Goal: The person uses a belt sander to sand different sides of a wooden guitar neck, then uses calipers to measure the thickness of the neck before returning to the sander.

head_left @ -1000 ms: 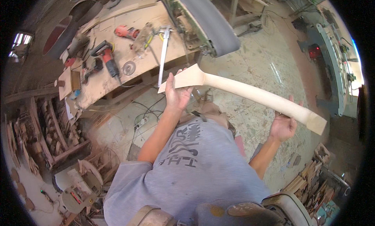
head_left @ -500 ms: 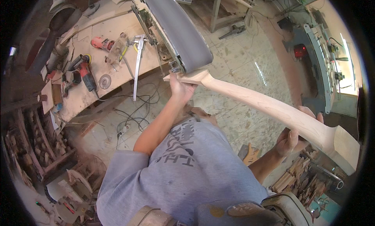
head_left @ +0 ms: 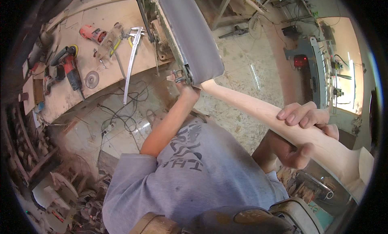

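Note:
A pale wooden guitar neck slants from the middle of the picture down to the right, its heel end near the right rim. Its far left end is tucked under the lower end of a belt sander with a grey belt, touching or very close to it. My left hand is closed on that end, partly hidden by the sander. Toward the heel, my right hand wraps round the shaft, fingers over the top and thumb on the near side.
On the workbench at left lie a red angle grinder, a second red power tool, a caliper and a round disc. Black cables coil on the floor below. A grey machine stands at right.
My right hand has gone from supporting the neck from below to gripping over its top. The neck has rolled, and its left end sits further under the sander. The view has shifted slightly.

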Demonstrator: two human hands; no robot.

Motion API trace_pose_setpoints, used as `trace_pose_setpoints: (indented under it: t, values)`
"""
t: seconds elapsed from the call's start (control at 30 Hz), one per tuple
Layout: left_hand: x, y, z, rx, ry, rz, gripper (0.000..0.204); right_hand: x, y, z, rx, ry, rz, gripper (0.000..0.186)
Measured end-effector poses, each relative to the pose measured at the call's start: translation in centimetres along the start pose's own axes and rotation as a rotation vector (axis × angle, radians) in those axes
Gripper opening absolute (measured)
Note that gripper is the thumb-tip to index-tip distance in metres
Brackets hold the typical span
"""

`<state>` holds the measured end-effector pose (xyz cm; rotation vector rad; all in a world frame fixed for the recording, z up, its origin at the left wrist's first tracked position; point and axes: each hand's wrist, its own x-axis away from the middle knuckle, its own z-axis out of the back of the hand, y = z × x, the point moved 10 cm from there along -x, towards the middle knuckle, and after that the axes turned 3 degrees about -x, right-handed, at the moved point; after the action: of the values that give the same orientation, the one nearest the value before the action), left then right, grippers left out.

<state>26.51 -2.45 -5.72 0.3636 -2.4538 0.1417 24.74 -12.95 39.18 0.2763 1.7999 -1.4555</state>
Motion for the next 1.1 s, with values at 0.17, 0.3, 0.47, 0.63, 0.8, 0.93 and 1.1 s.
trace_pose_setpoints:
  t: [0.17, 0.3, 0.47, 0.63, 0.8, 0.93, 1.1]
  values:
    - [-1.9, -2.7, 6.3, 0.101, 0.288, 0.074, 0.044, -1.3, 0.7, -1.9, 0.091, 0.033, 0.018, 0.050]
    - [-0.4, -2.1, 5.1, 0.111, 0.340, 0.028, 0.066, -2.2, 1.7, -1.9, 0.070, 0.008, 0.012, 0.049]
    - [-0.4, -2.7, 4.8, 0.147, 0.319, 0.059, 0.064, -3.5, 1.6, -1.9, 0.138, 0.107, 0.097, 0.045]
    - [-0.3, -2.4, 4.8, 0.140, 0.278, 0.032, 0.065, -3.8, 1.6, -2.6, 0.305, 0.153, 0.070, 0.045]
    - [-0.5, -2.0, 4.9, 0.125, 0.234, 0.016, 0.049, -4.2, 1.9, -3.0, 0.226, 0.069, 0.082, 0.043]
    - [1.1, -1.6, 2.8, 0.173, 0.312, 0.016, 0.027, -4.3, 2.1, -2.8, 0.224, 0.090, 0.073, 0.042]
    - [0.7, -2.1, 3.3, 0.179, 0.257, 0.037, 0.031, -4.4, 2.3, -3.5, 0.287, 0.142, 0.059, 0.041]
